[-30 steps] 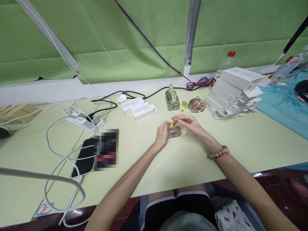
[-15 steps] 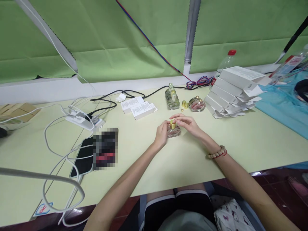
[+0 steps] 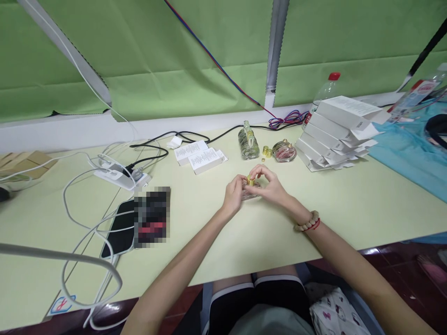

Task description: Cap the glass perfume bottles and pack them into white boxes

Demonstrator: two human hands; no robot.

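A small round glass perfume bottle stands on the pale green table in front of me. My left hand is wrapped round its left side. My right hand curls over it from the right, thumb and fingers pinched on the gold cap at its top. A beaded bracelet sits on my right wrist.
Behind stand a tall glass bottle, loose gold caps and a pink round bottle. White boxes are stacked right, two flat boxes lie left. A power strip, cables and a phone lie at left.
My right hand has drawn in closer and lower, its fingers now curled down over the gold cap and bottle. My left hand stays on the bottle.
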